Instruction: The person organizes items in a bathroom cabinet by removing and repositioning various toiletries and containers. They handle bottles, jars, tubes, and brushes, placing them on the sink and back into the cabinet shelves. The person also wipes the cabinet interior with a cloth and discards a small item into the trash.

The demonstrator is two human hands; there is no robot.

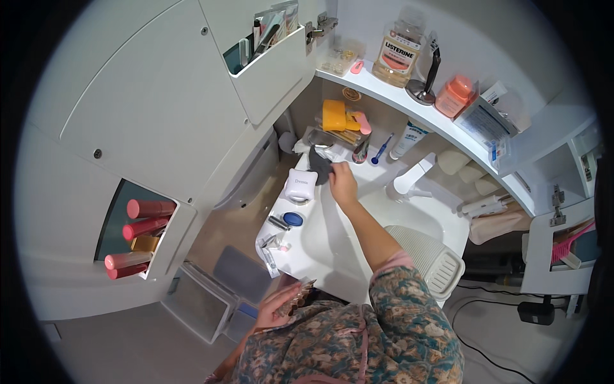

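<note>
a: where is the right hand (343,181)?

b: stretched out to the far end of the sink (384,217), fingers pinched shut on a dark cloth (318,164). the cloth hangs just beside the white case (300,185) and below the yellow box (334,115).

a: and the left hand (276,306)?

b: near the body, low in view, its grip curled around a small bundle (299,296) of thin brownish things. i cannot tell what they are.

a: what lies on the desk (291,246) left of the basin?

b: a blue lid (293,219), a small dark tube (279,223) touching it, and some packets (271,251) nearer to the person.

a: anything beyond the cloth?

b: a blue toothbrush (381,150) and a white tube (409,138) stand at the far edge, with the white tap (412,176) to their right. a ribbed white tray (430,259) rests on the sink's right near corner.

a: and the shelf (396,96)?

b: it curves above the sink, holding a clear bottle (400,52) of amber liquid, a razor (427,80) in a stand, and an orange jar (455,96).

a: left side?

b: an open cabinet door with a pocket of pink tubes (141,224).
</note>
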